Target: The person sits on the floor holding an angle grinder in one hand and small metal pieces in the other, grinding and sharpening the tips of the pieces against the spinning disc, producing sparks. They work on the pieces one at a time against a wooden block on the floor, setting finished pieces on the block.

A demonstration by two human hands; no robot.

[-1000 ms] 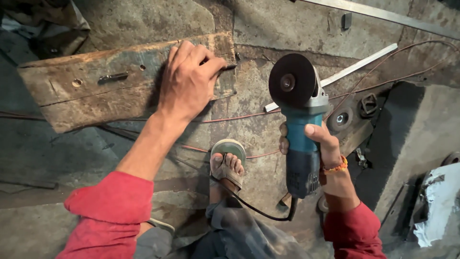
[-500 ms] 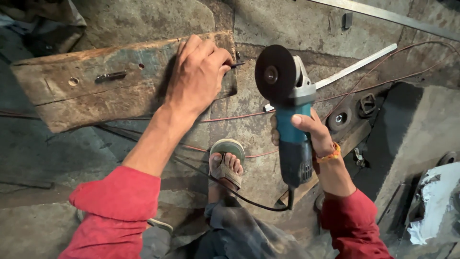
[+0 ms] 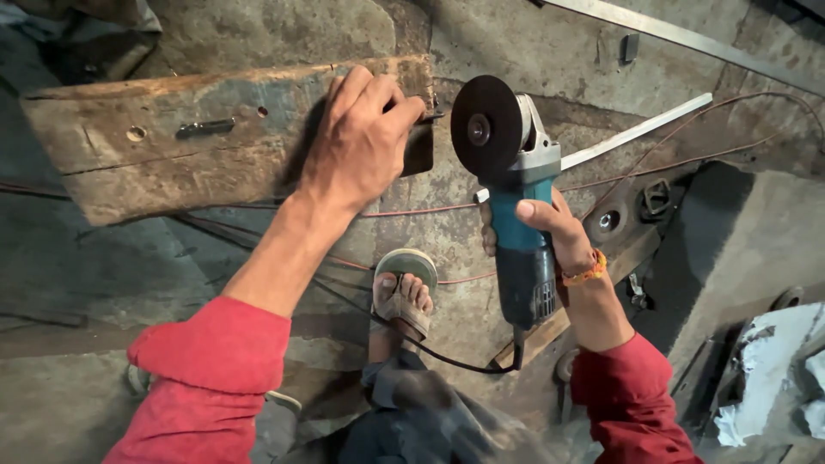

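Left hand (image 3: 361, 142) is pressed flat on the right end of the plank (image 3: 172, 146), fingers curled over its top edge by a small metal piece (image 3: 428, 116) there; what that piece is, I cannot tell. Right hand (image 3: 550, 228) has a closed grip round the blue body of the grinder (image 3: 516, 198), disc (image 3: 487, 129) up and facing us, hanging just beside the plank's end and very near those left fingertips.

That closeness is the worry. If the disc bites the plank's edge or the metal and kicks, it could jump straight toward the fingers. One hand on the tool gives little hold against a kick.

The cord (image 3: 455, 357) trails from the grinder's tail past the sandalled foot (image 3: 402, 296) on the floor; a snag there could tug the tool off line. Thin red wires (image 3: 687, 159) cross the floor close by and could catch. The plank sits loose, held by the palm alone, so it may shift.
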